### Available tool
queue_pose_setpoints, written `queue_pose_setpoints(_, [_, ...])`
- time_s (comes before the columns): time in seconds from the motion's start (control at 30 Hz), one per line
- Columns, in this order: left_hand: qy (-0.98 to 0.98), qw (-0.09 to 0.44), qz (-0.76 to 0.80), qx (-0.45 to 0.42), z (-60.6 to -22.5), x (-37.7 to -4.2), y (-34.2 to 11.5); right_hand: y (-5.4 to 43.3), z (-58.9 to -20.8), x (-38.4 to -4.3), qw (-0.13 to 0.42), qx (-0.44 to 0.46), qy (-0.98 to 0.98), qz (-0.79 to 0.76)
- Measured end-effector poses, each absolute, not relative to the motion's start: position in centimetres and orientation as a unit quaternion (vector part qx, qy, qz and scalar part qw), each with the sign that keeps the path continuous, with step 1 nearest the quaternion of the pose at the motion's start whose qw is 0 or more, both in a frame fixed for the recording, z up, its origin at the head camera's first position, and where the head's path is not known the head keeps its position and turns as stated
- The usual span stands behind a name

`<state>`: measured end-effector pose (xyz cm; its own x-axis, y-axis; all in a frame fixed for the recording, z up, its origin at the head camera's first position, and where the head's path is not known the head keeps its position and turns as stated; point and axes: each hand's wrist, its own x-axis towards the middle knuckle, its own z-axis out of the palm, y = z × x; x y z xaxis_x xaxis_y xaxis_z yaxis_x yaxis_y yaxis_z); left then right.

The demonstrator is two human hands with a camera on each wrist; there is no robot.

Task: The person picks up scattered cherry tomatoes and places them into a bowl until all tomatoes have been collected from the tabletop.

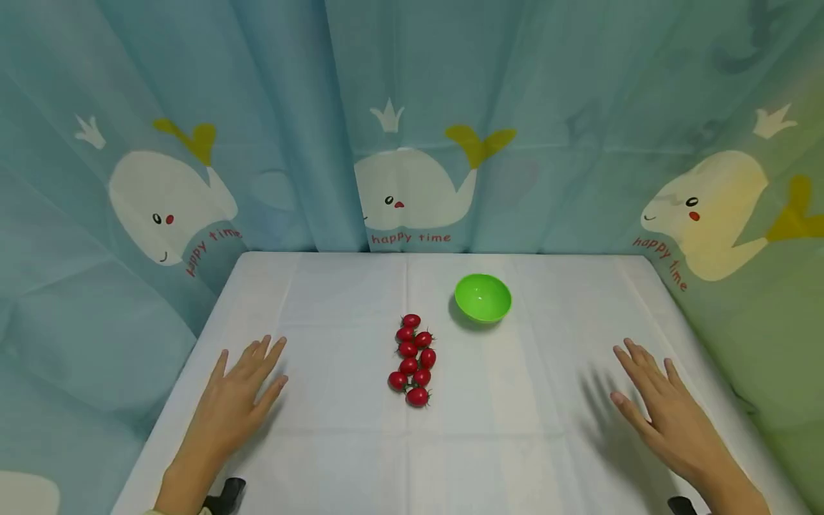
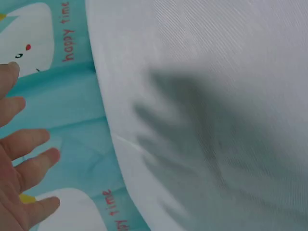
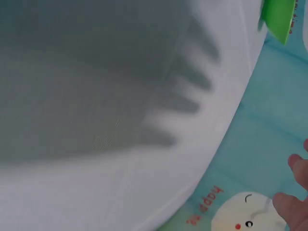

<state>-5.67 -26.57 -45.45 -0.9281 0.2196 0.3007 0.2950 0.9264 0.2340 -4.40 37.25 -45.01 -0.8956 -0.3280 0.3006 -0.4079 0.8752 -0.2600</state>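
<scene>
Several red cherry tomatoes (image 1: 408, 350) with green stems lie in a loose double column at the middle of the white table. Behind them and a little to the right stands a bright green bowl (image 1: 483, 299), with nothing visible inside; part of it shows at the top of the right wrist view (image 3: 279, 18). My left hand (image 1: 238, 400) hovers over the table's left side, fingers spread and holding nothing. On the opposite side my right hand (image 1: 672, 415) is held above the cloth, fingers extended, its shadow falling to the left. Both hands are well apart from the tomatoes and bowl.
A white cloth with faint creases covers the table (image 1: 335, 465). Blue-green curtains (image 1: 290, 107) printed with white whales hang along the back and both sides, close to the table edges. Black straps (image 1: 228, 493) show near both wrists.
</scene>
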Motion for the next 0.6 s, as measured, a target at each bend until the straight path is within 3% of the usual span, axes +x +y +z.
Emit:
queue_pose_setpoints(0.13, [-0.951,0.189,-0.185,-0.161,-45.0,-5.7,-25.5,36.0,-44.8,-5.1,0.15,0.187,-0.951,0.198])
queue_pose_setpoints(0.23, [-0.936,0.211,-0.212,-0.184,-45.1,-6.1,-24.6,34.9,-44.4,-5.4,0.128,0.154,-0.951,0.237])
queue_pose_setpoints(0.37, [-0.924,0.214,-0.244,-0.202,-45.6,-6.5,-23.3,33.5,-44.2,-5.9,0.102,0.12,-0.949,0.273])
queue_pose_setpoints(0.6, [-0.918,0.194,-0.274,-0.21,-46.5,-6.6,-21.7,31.8,-44.9,-7.5,0.152,0.153,-0.932,0.293])
